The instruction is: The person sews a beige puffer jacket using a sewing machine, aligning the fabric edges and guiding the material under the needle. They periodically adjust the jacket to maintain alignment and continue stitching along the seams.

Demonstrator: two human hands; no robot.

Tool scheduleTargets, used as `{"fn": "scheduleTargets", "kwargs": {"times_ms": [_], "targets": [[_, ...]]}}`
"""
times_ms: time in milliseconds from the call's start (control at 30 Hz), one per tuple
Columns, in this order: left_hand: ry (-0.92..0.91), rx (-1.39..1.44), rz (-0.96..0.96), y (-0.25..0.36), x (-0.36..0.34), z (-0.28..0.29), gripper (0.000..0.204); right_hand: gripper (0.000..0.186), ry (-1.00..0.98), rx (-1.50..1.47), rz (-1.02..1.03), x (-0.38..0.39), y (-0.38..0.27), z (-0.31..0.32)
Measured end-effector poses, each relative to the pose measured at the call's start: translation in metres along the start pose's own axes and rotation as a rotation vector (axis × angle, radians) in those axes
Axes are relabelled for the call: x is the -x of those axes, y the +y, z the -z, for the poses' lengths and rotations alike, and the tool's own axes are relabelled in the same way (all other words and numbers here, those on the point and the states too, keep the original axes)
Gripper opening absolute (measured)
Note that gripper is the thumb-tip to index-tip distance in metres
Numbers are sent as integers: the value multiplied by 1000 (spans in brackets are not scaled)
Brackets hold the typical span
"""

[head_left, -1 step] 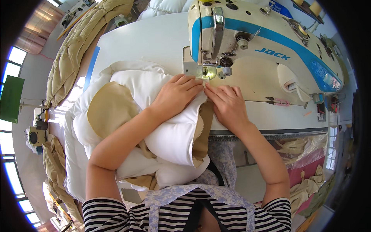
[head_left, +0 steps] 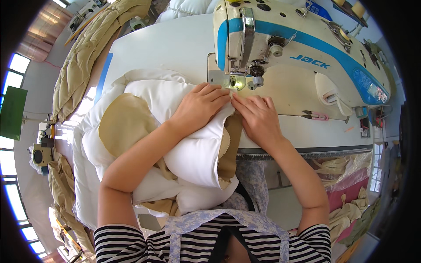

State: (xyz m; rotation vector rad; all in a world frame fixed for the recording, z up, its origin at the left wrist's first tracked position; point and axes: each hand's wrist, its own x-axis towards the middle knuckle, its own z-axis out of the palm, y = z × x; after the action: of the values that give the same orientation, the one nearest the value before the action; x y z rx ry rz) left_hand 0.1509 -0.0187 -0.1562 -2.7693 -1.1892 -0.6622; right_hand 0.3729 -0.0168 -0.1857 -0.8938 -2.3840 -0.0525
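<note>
A bulky white padded garment (head_left: pixel 193 160) with tan fabric pieces (head_left: pixel 125 122) lies across the table's left half and hangs toward my lap. Its right-hand end opens on a tan inside with a zigzag-cut edge. My left hand (head_left: pixel 202 104) rests on the white cloth, its fingers together and curled over the edge near the presser foot. Close beside it, my right hand (head_left: pixel 258 116) pinches the same edge between thumb and fingers. The fingertips of both hands almost meet, just in front of the lit needle area (head_left: pixel 237 82) of the sewing machine (head_left: pixel 302 48).
Pink-handled thread snips (head_left: pixel 315 115) lie on the table right of my right hand. A measuring tape strip (head_left: pixel 302 154) runs along the table's front edge. Tan quilted garments (head_left: pixel 83 61) are heaped at the left. Cloth pieces and clear plastic (head_left: pixel 346 171) sit low on the right.
</note>
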Motion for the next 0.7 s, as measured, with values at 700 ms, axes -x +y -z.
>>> {"fn": "scheduleTargets", "kwargs": {"times_ms": [700], "targets": [[22, 13, -22, -29, -12, -12, 19, 45, -31, 35, -62, -14, 15, -8]]}}
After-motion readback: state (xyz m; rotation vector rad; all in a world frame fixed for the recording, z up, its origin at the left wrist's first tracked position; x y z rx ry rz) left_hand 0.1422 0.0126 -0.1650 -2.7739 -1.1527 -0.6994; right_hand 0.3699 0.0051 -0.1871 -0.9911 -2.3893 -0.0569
